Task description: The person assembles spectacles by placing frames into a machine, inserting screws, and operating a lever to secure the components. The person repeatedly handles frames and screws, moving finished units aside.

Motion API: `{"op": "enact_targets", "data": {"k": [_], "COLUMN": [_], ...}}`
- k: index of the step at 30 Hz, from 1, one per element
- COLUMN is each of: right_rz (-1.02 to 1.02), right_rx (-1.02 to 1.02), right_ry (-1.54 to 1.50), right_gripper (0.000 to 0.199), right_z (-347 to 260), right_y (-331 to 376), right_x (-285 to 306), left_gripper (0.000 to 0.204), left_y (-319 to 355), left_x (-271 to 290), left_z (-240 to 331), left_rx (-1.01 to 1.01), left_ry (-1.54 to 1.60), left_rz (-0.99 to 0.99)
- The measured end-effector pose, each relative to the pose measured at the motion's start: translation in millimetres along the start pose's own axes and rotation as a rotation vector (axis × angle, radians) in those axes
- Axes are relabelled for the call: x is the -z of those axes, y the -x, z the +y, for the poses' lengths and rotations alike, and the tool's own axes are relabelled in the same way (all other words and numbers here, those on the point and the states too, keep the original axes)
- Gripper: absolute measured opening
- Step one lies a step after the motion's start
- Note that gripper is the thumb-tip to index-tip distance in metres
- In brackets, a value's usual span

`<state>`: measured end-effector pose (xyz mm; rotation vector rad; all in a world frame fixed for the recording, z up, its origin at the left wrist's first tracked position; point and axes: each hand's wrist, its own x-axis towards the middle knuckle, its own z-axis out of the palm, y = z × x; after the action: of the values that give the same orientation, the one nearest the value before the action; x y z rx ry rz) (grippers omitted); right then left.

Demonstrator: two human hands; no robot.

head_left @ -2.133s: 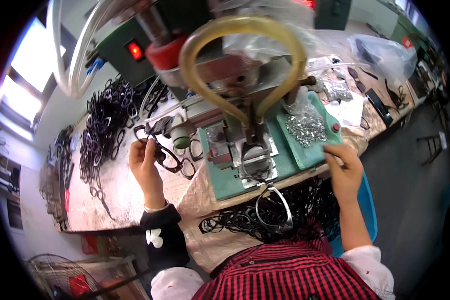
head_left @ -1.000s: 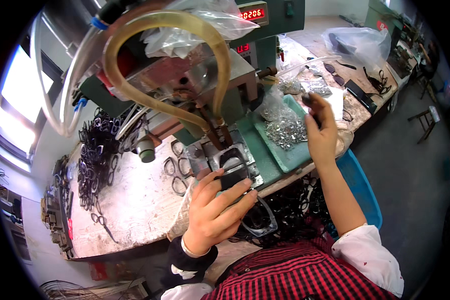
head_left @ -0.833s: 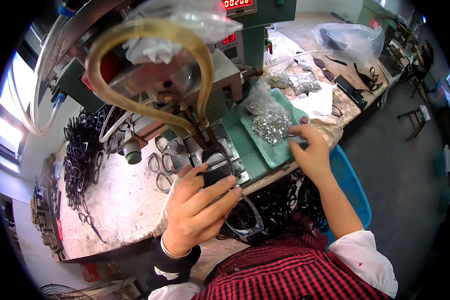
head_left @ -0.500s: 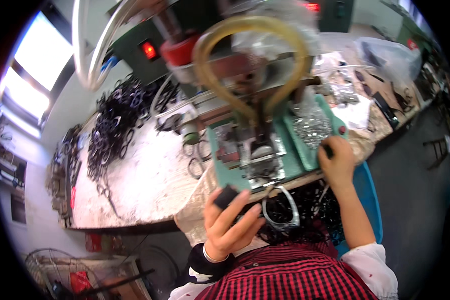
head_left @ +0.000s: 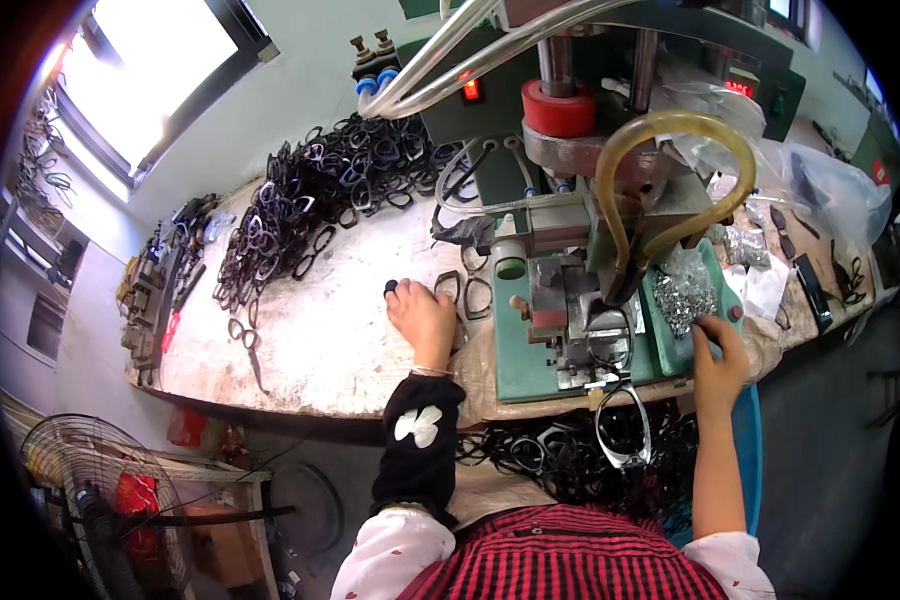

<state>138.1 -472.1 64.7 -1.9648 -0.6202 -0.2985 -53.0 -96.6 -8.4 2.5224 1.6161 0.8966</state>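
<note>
Palm down on the pale tabletop, my left hand [head_left: 422, 318] has slightly bent fingers spread apart, with a black piece or covering at one fingertip. Right beside it lie dark eyeglass frames [head_left: 478, 298]; whether the hand touches one is unclear. My right hand [head_left: 722, 368] is at the near edge of a green tray [head_left: 672, 355] of small silver metal parts [head_left: 684, 300]. Its thumb and finger are bent together, hiding what they may hold. Between my hands stands a green-based press [head_left: 530, 370], with an eyeglass frame with a light rim [head_left: 624, 430] hanging at its front.
A heap of dark eyeglass frames [head_left: 320, 185] covers the back left of the table. More frames [head_left: 540, 450] lie below the press, above my lap. A yellowish hose loop [head_left: 675, 118] rises over the press. A fan [head_left: 105, 500] stands at lower left, a blue tub [head_left: 748, 450] at right.
My left hand has moved from in front of the press to the tabletop on its left and turned over. My right hand stays by the metal parts. The view has shifted left.
</note>
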Motion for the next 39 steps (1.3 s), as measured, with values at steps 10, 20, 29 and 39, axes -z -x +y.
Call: {"op": "enact_targets", "data": {"k": [10,20,29,39], "right_rz": [-0.009,-0.217,-0.217,-0.339], "right_rx": [0.127,-0.064,-0.198,-0.272], "right_ry": [-0.031,-0.739,-0.826,-1.030], "right_gripper": [0.014,0.042,0.047,0.053], "right_z": [-26,-112,-117,-150], "right_y": [29,-32,-19,-6], "right_x": [54,-35,-40,-12], "left_gripper": [0.027,0.021,0.018,0.013], "left_y": [7,72,75,37], "left_x": [86,134,167,219], "left_z": [-2,46,61,118], "left_rx": [0.280,0.195,-0.117,-0.802], "left_ry": [1.098,1.548,1.662,1.413], "left_rz": [-0.271,-0.256,-0.003,-0.018]}}
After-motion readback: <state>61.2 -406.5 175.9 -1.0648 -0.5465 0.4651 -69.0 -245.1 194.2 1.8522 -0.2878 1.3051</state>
